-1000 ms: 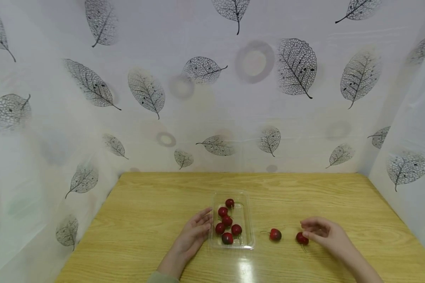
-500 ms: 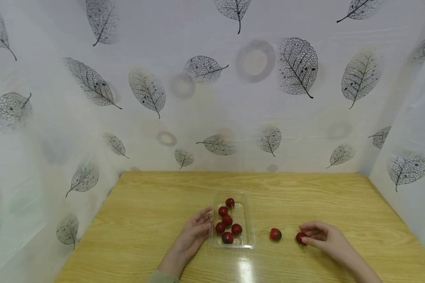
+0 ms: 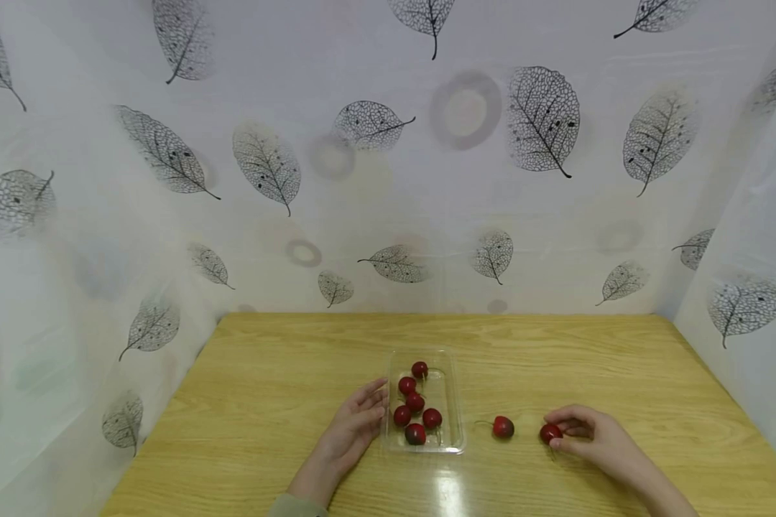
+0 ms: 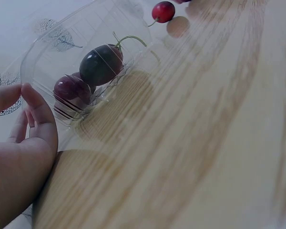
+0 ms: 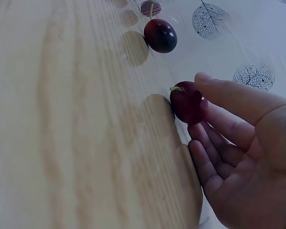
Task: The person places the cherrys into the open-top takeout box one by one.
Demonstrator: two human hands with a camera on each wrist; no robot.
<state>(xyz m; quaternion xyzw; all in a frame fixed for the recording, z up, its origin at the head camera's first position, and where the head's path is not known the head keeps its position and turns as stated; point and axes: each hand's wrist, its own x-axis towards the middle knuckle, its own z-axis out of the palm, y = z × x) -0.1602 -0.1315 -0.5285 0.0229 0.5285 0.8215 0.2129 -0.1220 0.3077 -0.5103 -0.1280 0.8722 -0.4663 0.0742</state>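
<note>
A clear plastic box (image 3: pixel 451 409) holding several dark red cherries (image 3: pixel 415 403) sits in the middle of the table. My left hand (image 3: pixel 351 432) rests against its left side, with fingers extended along the wall; the left wrist view shows fingertips right at the rim. Off to the right, my right hand (image 3: pixel 600 439) pinches a single cherry (image 3: pixel 550 434) between thumb and fingers. The right wrist view shows this cherry (image 5: pixel 187 102) low at the tabletop, its short green stem facing away from the palm. Another loose cherry (image 3: pixel 503 428) lies between the box and my right hand, stem pointing left.
The wooden table (image 3: pixel 284 359) ends at the back against a pale curtain (image 3: pixel 388 194) printed with dark leaves, which also hangs along both sides. Light reflects off the tabletop in front of the box.
My right hand's thumb and fingers have closed in on the cherry and now pinch it. My left hand and the box have stayed in place.
</note>
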